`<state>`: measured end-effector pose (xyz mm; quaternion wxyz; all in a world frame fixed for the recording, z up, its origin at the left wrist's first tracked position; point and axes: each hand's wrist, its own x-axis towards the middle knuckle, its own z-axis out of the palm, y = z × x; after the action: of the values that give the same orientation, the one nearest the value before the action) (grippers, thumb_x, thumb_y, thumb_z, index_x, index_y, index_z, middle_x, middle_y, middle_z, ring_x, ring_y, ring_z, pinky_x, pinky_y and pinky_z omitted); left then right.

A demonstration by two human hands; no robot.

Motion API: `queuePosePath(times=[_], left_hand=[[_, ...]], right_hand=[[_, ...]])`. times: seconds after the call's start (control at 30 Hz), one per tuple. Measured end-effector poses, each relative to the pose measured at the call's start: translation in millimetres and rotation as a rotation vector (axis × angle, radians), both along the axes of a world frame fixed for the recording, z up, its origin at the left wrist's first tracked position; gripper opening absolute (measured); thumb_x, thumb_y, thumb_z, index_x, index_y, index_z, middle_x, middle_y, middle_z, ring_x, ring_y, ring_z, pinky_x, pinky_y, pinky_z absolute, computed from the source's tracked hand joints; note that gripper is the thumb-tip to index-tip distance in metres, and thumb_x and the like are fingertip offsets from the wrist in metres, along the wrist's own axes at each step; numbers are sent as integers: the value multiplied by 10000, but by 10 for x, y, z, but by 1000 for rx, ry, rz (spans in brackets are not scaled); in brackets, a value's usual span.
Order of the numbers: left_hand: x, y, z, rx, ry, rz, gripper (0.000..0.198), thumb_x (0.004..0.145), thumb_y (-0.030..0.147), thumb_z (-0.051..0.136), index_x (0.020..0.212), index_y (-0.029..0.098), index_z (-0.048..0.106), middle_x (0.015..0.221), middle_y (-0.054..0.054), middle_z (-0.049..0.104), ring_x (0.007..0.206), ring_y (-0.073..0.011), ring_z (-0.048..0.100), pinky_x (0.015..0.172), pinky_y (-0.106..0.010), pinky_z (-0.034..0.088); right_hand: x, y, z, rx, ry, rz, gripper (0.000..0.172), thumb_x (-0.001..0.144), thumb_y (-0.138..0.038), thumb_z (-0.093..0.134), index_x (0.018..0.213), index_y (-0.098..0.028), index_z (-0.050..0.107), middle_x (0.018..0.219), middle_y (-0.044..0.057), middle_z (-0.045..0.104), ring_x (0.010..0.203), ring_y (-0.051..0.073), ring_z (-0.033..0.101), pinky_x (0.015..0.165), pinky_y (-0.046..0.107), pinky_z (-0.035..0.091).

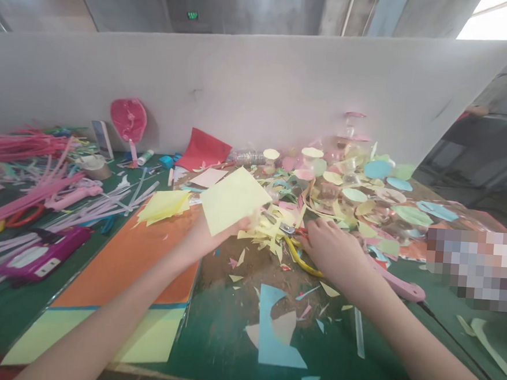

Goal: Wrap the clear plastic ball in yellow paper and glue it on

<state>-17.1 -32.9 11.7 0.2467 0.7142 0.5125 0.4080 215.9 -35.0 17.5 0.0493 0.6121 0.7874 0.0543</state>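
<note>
My left hand point(222, 234) grips a square sheet of pale yellow paper point(235, 200) by its lower right side. The sheet is tilted up and covers part of the fingers. To its right my right hand point(334, 248) is closed around the red handle of a pair of scissors point(289, 229), whose blades point left toward the sheet. A yellow handle loop shows below the fingers. Under the blades lies a heap of pale yellow paper scraps point(265, 234).
Orange sheets point(140, 257) and folded yellow paper point(164, 206) lie at left, near a purple device point(44, 253) and pink strips point(22, 150). Paper discs on clear plastic pieces point(355, 194) crowd the back right. A pink glue gun point(403, 286) trails a cord beside my right wrist.
</note>
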Motion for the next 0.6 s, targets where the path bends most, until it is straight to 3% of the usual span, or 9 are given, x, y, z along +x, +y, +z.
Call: queuePosePath(times=[0.17,0.4,0.6], left_hand=[[-5,90,-100,36,-28,111,494,844,482,616,1280,254,573,1295,-70,654,1350,-299,461,1134,-460,344],[-17,96,-167,70,-27,106,636,848,472,617,1424,287,422,1371,-55,603,1337,-279,481,1122,-436,369],[-55,118,-250,80,-9,77,643,843,480,633,1419,274,437,1379,-68,598,1297,-287,521,1093,-429,407]], right_hand=[[-14,-13,-72,-61,-32,36,255,968,-226,487,975,-82,697,988,202,680,954,304,664,694,340,505],[-34,66,-160,-35,3,70,268,977,-244,476,973,-58,668,957,221,670,922,304,673,692,344,518],[-43,75,-221,16,84,26,201,976,-182,441,1004,-58,597,845,192,660,788,275,687,605,309,486]])
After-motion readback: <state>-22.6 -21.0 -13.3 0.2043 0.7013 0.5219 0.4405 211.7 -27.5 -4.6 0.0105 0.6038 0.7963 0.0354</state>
